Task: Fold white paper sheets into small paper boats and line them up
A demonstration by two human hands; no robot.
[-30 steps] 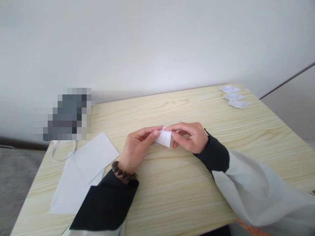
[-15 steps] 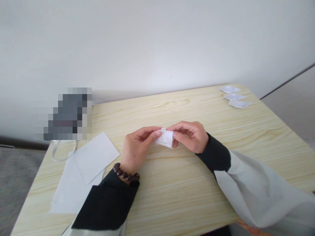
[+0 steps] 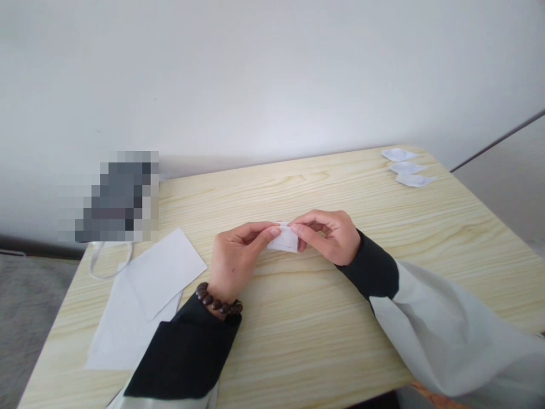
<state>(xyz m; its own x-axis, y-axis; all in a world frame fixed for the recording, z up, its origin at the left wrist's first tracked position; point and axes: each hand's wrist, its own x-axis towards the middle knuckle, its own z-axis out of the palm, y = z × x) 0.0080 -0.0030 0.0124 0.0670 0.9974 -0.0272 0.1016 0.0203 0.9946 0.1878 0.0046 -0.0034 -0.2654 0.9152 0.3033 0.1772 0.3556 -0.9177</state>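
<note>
A small folded piece of white paper (image 3: pixel 283 241) is held between my two hands above the middle of the table. My left hand (image 3: pixel 240 250) pinches its left upper part, thumb on the near face. At its right upper edge my right hand (image 3: pixel 326 234) grips it with thumb and fingers, some fingertips showing behind. Both thumbs lie close together near the top edge. The far side of the paper is hidden from me.
Flat white paper sheets (image 3: pixel 166 275) lie overlapping at the left, partly under my left sleeve. Behind them are a white cable (image 3: pixel 96 272) and a blurred-out dark object (image 3: pixel 114 196). Three folded white paper pieces (image 3: pixel 413 180) sit at the far right corner of the wooden table (image 3: pixel 298 341).
My right thumb has shifted left onto the paper's near face, toward the left thumb. The paper's right side now looks flatter. Both hands otherwise stay in place.
</note>
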